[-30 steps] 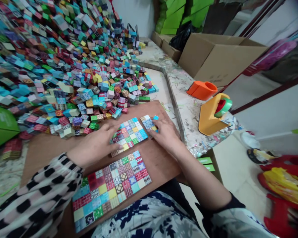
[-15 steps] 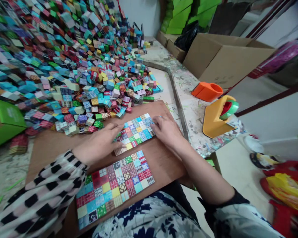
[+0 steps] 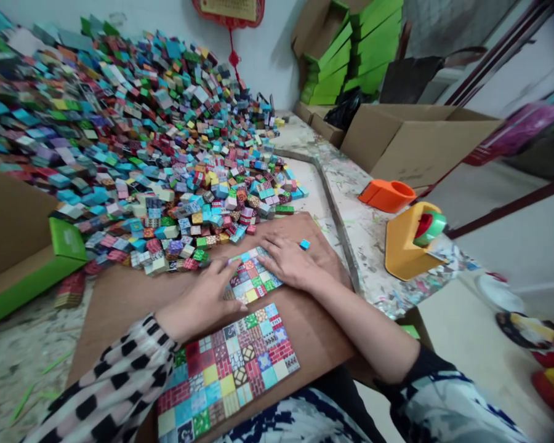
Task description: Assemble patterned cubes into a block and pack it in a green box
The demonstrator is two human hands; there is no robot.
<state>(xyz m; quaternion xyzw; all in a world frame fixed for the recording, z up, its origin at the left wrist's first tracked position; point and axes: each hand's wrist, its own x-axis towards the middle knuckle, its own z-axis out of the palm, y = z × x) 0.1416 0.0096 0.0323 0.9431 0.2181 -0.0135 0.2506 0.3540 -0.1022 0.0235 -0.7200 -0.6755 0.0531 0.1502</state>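
My left hand (image 3: 202, 301) flat, fingers released and spread, pressing left edge of small block slab (image 3: 252, 282) on brown board (image 3: 120, 295). My right hand (image 3: 295, 266) flat too, fingers released, covering slab's right part. Slab sits mid-board, between both hands. Larger block slab (image 3: 226, 369) just nearer me, apart from it. Single blue block (image 3: 305, 244) loose beside right hand. Big block pile (image 3: 143, 135) behind on tabletop (image 3: 364, 227). Orange tape dispenser (image 3: 409, 243) to right.

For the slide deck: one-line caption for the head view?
Both hands, left hand and right hand, press flat on a small block grid on a wooden board.
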